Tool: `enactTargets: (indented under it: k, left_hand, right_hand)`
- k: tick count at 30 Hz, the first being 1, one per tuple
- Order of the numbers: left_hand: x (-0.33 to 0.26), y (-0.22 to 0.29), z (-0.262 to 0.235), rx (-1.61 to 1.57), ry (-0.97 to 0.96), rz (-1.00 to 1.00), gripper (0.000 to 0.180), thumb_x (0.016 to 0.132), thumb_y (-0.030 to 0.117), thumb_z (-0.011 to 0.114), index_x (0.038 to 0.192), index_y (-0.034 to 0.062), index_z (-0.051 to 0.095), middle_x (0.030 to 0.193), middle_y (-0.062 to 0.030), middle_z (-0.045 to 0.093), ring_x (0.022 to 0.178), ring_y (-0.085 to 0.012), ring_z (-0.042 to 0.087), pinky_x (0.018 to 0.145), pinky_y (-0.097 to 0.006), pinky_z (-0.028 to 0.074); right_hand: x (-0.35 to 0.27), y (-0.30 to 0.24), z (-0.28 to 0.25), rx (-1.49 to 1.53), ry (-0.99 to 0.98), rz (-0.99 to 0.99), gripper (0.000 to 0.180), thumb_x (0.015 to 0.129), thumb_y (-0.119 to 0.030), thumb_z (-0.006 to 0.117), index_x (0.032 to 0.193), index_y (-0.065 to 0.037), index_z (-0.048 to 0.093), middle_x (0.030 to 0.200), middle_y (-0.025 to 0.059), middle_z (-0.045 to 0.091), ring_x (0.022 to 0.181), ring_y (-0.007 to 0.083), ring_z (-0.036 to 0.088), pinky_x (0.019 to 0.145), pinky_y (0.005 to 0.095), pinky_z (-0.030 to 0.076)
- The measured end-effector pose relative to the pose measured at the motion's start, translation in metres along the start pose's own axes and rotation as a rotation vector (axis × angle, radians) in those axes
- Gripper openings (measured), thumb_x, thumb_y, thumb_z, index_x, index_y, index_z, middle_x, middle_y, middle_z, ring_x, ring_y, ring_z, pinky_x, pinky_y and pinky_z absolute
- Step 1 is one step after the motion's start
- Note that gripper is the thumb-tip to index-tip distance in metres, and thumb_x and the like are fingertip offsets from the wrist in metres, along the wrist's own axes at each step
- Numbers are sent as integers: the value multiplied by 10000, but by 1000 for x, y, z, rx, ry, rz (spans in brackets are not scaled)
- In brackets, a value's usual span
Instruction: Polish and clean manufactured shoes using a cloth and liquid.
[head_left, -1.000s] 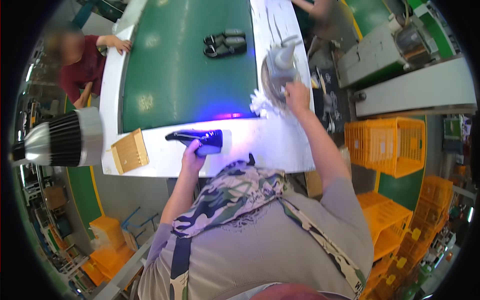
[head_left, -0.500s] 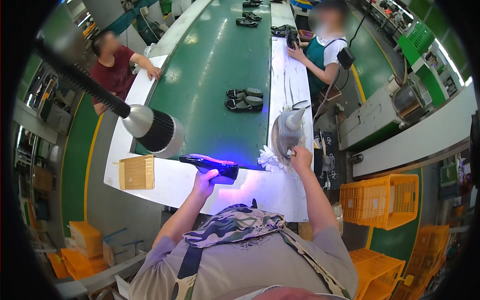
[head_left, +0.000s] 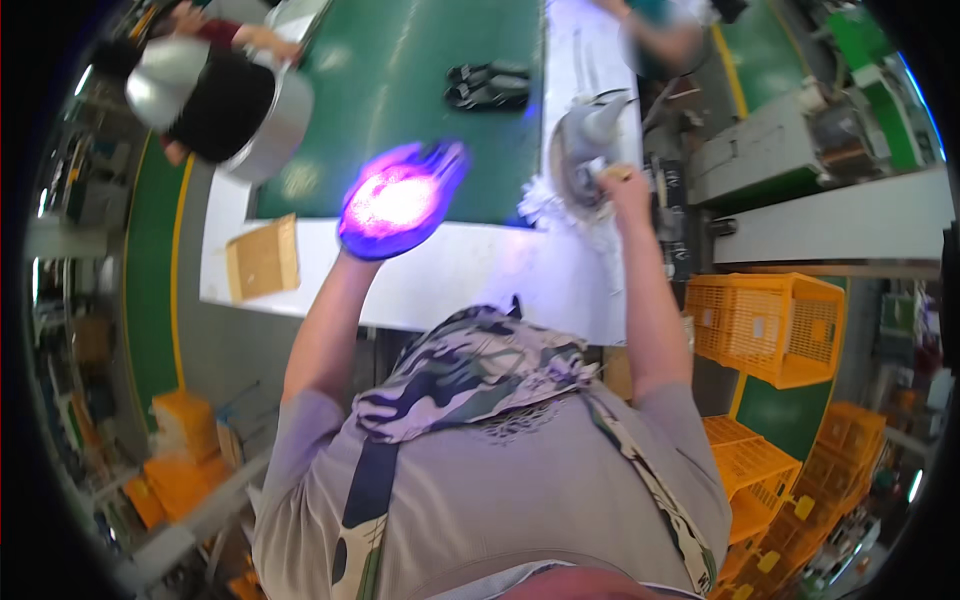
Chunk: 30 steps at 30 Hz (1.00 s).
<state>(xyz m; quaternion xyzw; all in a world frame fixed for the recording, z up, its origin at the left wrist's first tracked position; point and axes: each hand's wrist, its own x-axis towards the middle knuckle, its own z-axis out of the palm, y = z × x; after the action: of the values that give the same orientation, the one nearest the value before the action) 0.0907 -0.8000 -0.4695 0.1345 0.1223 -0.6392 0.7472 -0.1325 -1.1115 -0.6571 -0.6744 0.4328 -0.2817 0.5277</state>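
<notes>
My left hand (head_left: 364, 262) is mostly hidden behind a dark shoe (head_left: 400, 200), which it holds up over the near end of the conveyor. The sole faces up and glows violet and pink under strong light. My right hand (head_left: 630, 192) is closed around something small and tan that I cannot make out. It is beside a grey bottle (head_left: 597, 135) with a pointed, cone-shaped top, which stands in a stained, rounded holder. Crumpled white cloth or paper (head_left: 540, 200) lies to the left of that holder.
A lamp (head_left: 235, 110) with a black and silver head hangs at upper left. Cardboard (head_left: 263, 258) lies on the white table edge (head_left: 480, 265). Dark shoes (head_left: 487, 86) lie on the green conveyor (head_left: 400, 100). Co-workers flank it; orange crates (head_left: 765, 325) stand at right.
The shoe in my left hand has turned from side-on to sole up and come under brighter light. My right hand stays beside the bottle. The whole view has shifted, with the scene higher in the picture.
</notes>
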Motion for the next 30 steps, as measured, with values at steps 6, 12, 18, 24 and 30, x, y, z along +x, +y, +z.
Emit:
enactTargets:
  k: [6, 12, 18, 24, 30]
  left_hand:
    - [10, 34, -58, 1003, -2, 642, 388, 811, 8, 693, 1173, -53, 567, 1255, -210, 582, 1131, -315, 600, 993, -387, 489]
    - [-20, 8, 10, 2068, -410, 1471, 331, 748, 58, 761, 1027, -18, 600, 1102, -218, 656, 1029, -363, 652, 908, -423, 524]
    - [-35, 22, 10, 2193, -413, 1601, 332, 768, 88, 747, 1040, 10, 574, 1093, -213, 657, 982, -361, 669, 832, -419, 559]
    - [-49, 26, 7, 2281, -389, 1726, 430, 739, 84, 770, 1095, 32, 535, 1084, -198, 659, 956, -369, 675, 802, -416, 568]
    - [-59, 36, -6, 2352, -304, 1720, 443, 704, 49, 764, 1088, 37, 543, 1089, -182, 663, 984, -376, 662, 823, -424, 557]
  right_hand:
    - [-33, -121, 32, 644, -282, 135, 173, 817, -29, 691, 946, -45, 576, 863, 60, 637, 756, 159, 627, 679, 309, 517]
    - [-60, -201, 73, 808, -504, -138, 274, 751, 32, 741, 941, -19, 550, 844, 66, 601, 710, 153, 601, 602, 293, 504]
    - [-75, -237, 104, 838, -565, -239, 254, 764, 46, 732, 899, -37, 533, 844, 44, 582, 724, 131, 577, 611, 278, 482]
    - [-74, -239, 134, 815, -623, -261, 233, 785, 47, 715, 891, -54, 533, 847, 27, 575, 730, 122, 566, 622, 270, 467]
    - [-78, -232, 154, 829, -747, -265, 220, 772, 51, 722, 891, -23, 552, 867, 54, 594, 757, 127, 590, 657, 269, 505]
